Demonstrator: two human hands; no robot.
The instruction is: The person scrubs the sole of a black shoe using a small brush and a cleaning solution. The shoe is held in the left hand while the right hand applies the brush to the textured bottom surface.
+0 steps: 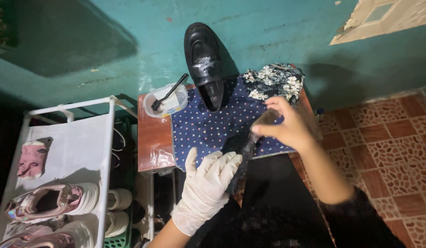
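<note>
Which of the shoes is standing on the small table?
The black loafer, standing toe up on the dotted blue cloth and leaning against the teal wall. The pink and white sneakers lie on the white rack to the left.

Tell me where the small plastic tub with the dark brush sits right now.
In the head view, the plastic tub sits on the small table's back left corner, left of the black shoe and beside the dotted blue cloth.

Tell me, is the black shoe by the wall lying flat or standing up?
Standing up. The black shoe leans against the teal wall, toe up, heel resting on the dotted blue cloth.
</note>
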